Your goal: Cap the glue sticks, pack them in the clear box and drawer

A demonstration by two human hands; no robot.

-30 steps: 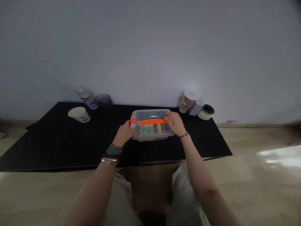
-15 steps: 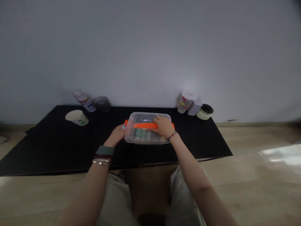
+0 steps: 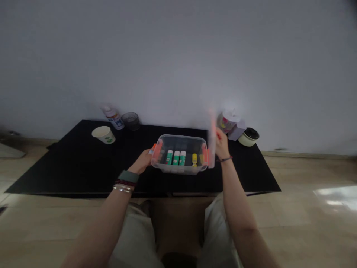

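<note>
The left hand (image 3: pixel 142 161) holds the orange latch (image 3: pixel 157 149) of a clear plastic box (image 3: pixel 178 168) on a black table (image 3: pixel 55 178), its fingers (image 3: pixel 148 155) curled against it. Just right of those fingers, the open box holds three green-and-white glue sticks (image 3: pixel 176 158) and a yellow glue stick (image 3: pixel 194 160). The right hand's (image 3: pixel 223 148) blurred fingers (image 3: pixel 219 135) appear to pinch an upright clear lid (image 3: pixel 212 139) beside the box.

Prob. home room w/ black table (image 3: pixel 69 167), tiled floor (image 3: pixel 304 227), plain wall (image 3: pixel 178 56).
</note>
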